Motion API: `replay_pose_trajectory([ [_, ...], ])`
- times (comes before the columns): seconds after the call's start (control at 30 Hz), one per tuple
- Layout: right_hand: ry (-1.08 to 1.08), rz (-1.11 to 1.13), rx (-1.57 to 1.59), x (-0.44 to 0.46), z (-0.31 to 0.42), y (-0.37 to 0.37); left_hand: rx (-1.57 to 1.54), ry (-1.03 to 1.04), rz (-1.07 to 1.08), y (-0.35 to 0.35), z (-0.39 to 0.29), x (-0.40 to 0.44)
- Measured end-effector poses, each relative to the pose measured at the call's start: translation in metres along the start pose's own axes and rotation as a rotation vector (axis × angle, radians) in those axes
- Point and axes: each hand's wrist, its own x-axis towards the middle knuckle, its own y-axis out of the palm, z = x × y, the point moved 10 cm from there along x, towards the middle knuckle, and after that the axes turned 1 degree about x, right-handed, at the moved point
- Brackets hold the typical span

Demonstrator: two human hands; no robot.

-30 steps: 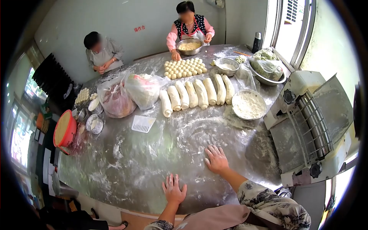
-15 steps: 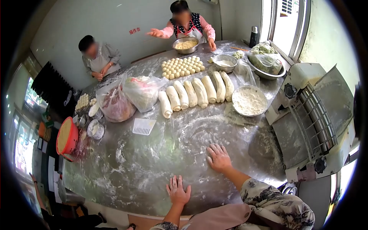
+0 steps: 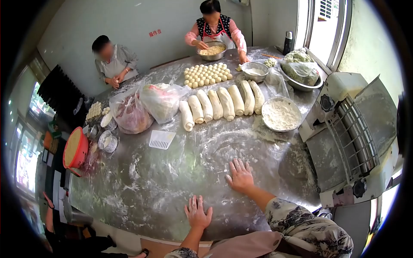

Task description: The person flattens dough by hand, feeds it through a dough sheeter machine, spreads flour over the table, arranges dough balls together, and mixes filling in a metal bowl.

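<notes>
My left hand lies flat near the front edge of the metal table, fingers apart and holding nothing. Farther forward and to the right, my right hand also rests palm down on the floury surface, its thumb spread. Beyond it, a row of thick dough rolls lies side by side. A metal bowl of flour stands right of the rolls. To their left, a white plastic scraper with slots lies flat on the table.
Two filled plastic bags and a red tub stand at the left. A roller machine borders the right. Small dough balls sit at the back, near two co-workers. Another person's arm shows at lower left.
My right hand has shifted slightly left and forward; my left hand has barely moved. The co-worker at the back has brought a raised hand down into the bowl.
</notes>
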Motion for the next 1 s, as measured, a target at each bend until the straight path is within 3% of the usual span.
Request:
replay_pose_trajectory([
  [0.73,-0.081,0.062,-0.01,-0.026,0.03,0.02,-0.005,0.002,-0.067,-0.002,0.003,-0.002],
  [0.9,-0.086,0.041,0.038,-0.049,0.044,0.021,-0.242,-0.018,-0.186,-0.015,0.009,-0.014],
  [1.0,0.055,-0.04,0.529,-0.045,0.017,0.047,-0.59,-0.172,-0.439,-0.023,0.05,-0.042],
])
